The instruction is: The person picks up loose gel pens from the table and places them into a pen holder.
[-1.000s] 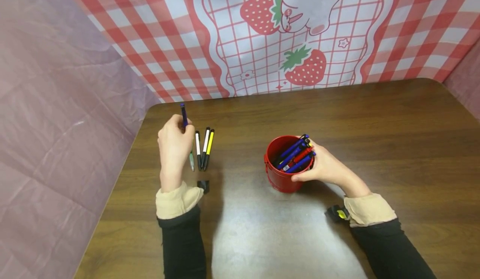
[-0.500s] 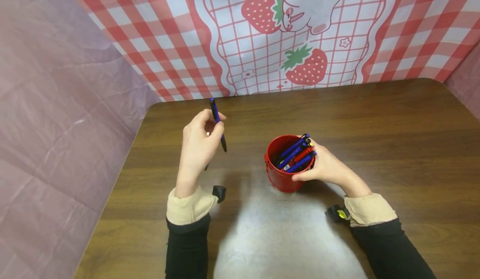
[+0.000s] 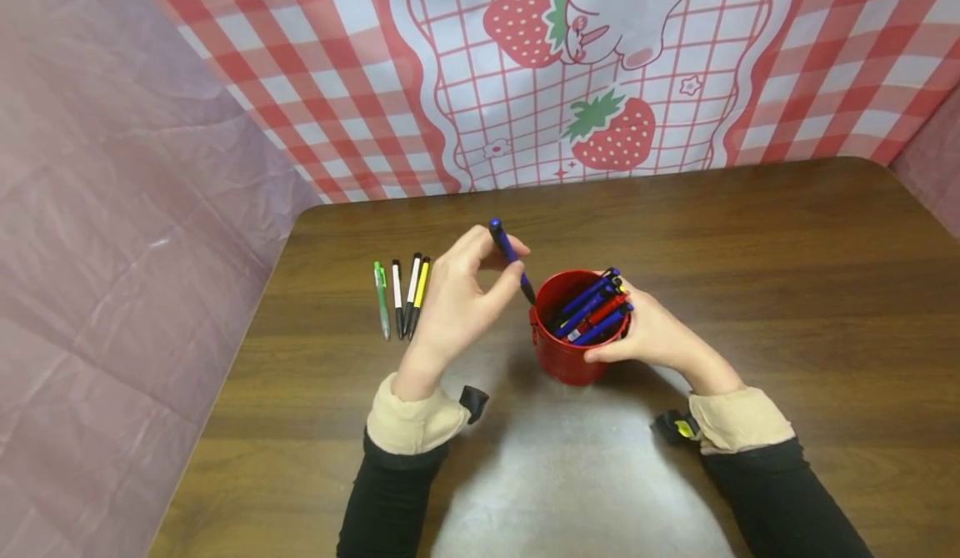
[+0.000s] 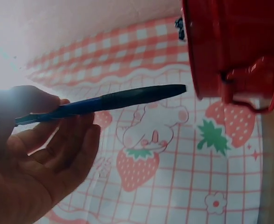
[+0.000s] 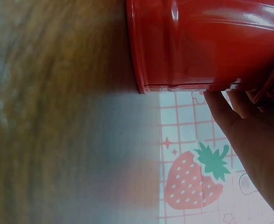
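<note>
Between thumb and fingers my left hand [image 3: 463,293] pinches a blue pen [image 3: 510,249] with a dark grip section. The pen slants, its dark tip right at the left rim of a red metal bucket [image 3: 572,366]. In the left wrist view, the pen [image 4: 123,99] points at the bucket's rim, beside its handle [image 4: 256,105]. My right hand [image 3: 651,333] holds the bucket from the right side, thumb on the near wall and fingers behind. Inside the bucket lean several blue pens [image 3: 581,304] and a red pen [image 3: 606,311]. In the right wrist view, the bucket [image 5: 211,46] stands on the table.
Left on the wooden table [image 3: 300,391] lie a green pen [image 3: 382,299], two white-and-black pens [image 3: 397,295] and a yellow-and-black pen [image 3: 419,295], partly beside my left hand. A red checked cloth with strawberries [image 3: 611,134] hangs behind the table. A pinkish sheet [image 3: 150,208] covers the left side.
My left hand has carried the blue pen rightward from beside the loose pens to the bucket's rim, uncovering the green pen. The right hand and bucket have stayed in place.
</note>
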Motion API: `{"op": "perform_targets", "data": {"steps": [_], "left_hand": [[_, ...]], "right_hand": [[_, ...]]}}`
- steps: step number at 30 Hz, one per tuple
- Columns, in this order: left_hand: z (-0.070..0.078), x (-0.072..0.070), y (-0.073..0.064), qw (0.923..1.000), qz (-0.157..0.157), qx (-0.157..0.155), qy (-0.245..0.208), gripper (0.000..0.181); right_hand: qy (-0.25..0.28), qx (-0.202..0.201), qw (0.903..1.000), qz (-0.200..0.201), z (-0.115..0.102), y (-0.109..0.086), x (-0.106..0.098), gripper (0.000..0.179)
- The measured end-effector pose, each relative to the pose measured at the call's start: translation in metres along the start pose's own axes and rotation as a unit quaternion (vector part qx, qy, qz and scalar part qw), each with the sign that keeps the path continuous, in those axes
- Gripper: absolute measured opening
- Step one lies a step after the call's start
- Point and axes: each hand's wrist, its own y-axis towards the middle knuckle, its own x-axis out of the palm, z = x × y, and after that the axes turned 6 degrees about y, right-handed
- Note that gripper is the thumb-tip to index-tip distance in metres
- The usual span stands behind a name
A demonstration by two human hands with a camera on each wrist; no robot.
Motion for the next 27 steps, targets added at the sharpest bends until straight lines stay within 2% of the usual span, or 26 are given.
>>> {"op": "perform_targets", "data": {"steps": [2,5,11,15,19,24,27], "left_hand": [[0.002,0.003,0.0,0.9997,-0.007,0.022,-0.012,0.012],[0.005,0.009,0.0,0.9986,-0.029,0.039,-0.022,0.015],[0.01,0.024,-0.001,0.9918,-0.115,0.054,-0.014,0.021],[0.013,0.033,-0.003,0.9794,-0.186,0.071,0.036,0.02],[0.015,0.04,-0.003,0.9619,-0.242,0.079,0.1,0.021],[0.015,0.048,-0.004,0.9401,-0.304,0.082,0.131,0.021],[0.015,0.051,-0.005,0.9338,-0.325,0.073,0.131,0.02]], "right_hand": [[0.004,-0.001,1.0,-0.002,0.0,0.0,0.0,0.084],[0.004,-0.006,1.0,-0.003,0.001,0.0,0.0,0.083],[-0.019,-0.016,0.9997,-0.005,0.0,0.0,-0.001,0.082],[-0.043,-0.017,0.9989,0.001,0.0,-0.001,0.0,0.078],[-0.042,-0.014,0.999,0.005,0.001,-0.001,0.0,0.075],[-0.04,-0.015,0.9991,0.009,0.002,-0.001,0.0,0.081],[-0.042,-0.016,0.999,0.006,0.001,-0.001,0.0,0.081]]}}
